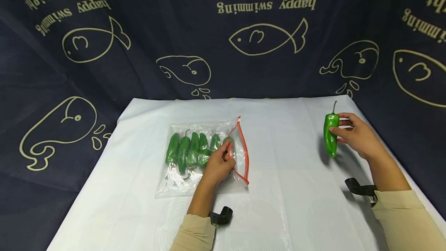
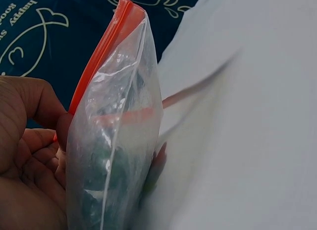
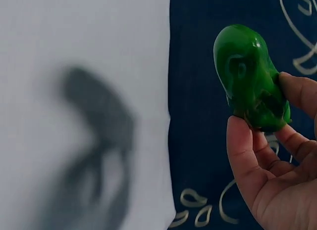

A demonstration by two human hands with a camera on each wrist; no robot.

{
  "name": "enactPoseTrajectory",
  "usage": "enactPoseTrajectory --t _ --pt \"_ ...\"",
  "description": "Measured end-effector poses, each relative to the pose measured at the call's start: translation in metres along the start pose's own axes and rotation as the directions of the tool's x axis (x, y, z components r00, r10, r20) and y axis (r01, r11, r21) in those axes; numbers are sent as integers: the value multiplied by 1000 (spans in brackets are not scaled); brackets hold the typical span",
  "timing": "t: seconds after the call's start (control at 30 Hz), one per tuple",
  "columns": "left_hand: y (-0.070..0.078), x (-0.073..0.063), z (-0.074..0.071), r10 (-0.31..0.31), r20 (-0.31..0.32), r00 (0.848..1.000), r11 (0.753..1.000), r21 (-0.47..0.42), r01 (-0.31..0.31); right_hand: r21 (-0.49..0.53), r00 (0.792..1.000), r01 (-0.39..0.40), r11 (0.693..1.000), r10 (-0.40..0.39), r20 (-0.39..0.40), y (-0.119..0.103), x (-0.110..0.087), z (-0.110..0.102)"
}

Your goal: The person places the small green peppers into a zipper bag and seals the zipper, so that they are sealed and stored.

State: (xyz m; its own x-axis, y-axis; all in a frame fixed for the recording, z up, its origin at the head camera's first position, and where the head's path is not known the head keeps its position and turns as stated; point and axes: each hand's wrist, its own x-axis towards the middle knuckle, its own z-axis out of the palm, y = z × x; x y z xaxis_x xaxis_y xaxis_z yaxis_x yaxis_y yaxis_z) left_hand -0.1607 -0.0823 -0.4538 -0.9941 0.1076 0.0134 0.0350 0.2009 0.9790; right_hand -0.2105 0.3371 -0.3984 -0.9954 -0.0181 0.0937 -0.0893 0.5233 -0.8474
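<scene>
A clear zip bag (image 1: 163,187) with a red zip strip lies flat on the white table, its mouth facing right and parted. Several green peppers (image 1: 182,152) lie side by side inside it. My left hand (image 1: 218,165) pinches the bag's edge by the red strip; in the left wrist view the red zip (image 2: 99,56) rises beside my thumb and fingers. At the table's right side my right hand (image 1: 359,133) holds one green pepper (image 1: 331,134) above the surface, stem up. The right wrist view shows this pepper (image 3: 242,71) between thumb and fingers.
The white table (image 1: 271,200) runs between the bag and my right hand. Dark blue cloth (image 1: 195,18) with fish and whale drawings hangs behind and at the sides. A black wrist mount (image 1: 222,216) sits on my left wrist, another mount (image 1: 360,188) on my right.
</scene>
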Motion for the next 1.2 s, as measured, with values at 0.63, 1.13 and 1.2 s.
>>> enactPoseTrajectory --t 0.63,1.13,1.2 --pt "-1 -2 2 10 -3 1000 1000 -1 -10 238 995 -14 971 -10 99 -52 15 90" --pt "-2 -3 2 15 2 1000 1000 -8 -15 315 971 -17 949 -59 231 -75 17 169" --pt "0 -3 1 15 -2 1000 1000 -8 -15 314 967 -15 949 -66 246 -80 17 177"
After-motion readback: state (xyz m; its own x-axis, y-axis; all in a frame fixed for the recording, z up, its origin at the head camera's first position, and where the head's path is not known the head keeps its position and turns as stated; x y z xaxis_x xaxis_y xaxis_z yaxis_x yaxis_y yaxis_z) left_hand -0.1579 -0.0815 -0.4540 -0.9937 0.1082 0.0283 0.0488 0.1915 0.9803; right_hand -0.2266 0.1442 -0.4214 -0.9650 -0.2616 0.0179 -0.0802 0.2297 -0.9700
